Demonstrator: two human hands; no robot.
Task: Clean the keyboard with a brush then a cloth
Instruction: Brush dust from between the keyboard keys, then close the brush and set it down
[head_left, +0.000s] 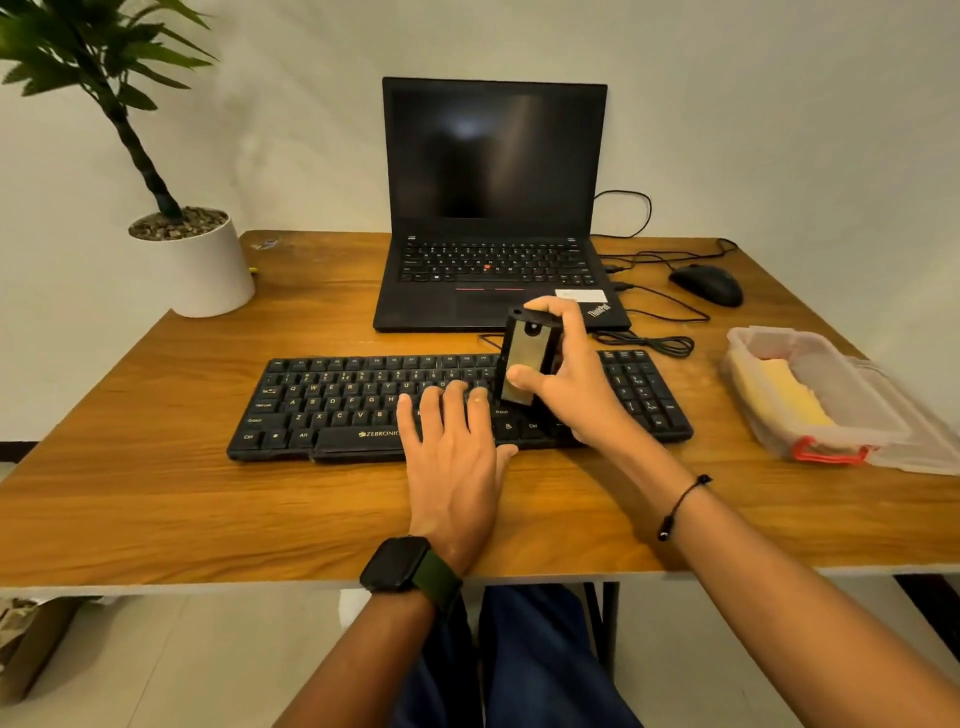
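The Zebronics keyboard (363, 405) lies flat on the wooden desk (156, 493), in front of the laptop (493, 208). The left hand (452, 457) presses straight fingers on the keys, probably to steady it. The right hand (566, 374) pinches the upright brush (522, 364), lower end on the keys. A yellow cloth (784, 389) waits in the open plastic box (831, 431).

Black smartwatch (397, 565), cord bracelet (680, 501)

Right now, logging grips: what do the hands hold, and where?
Right hand grips the black brush block, thumb on its face. Left hand lies flat on the keyboard.
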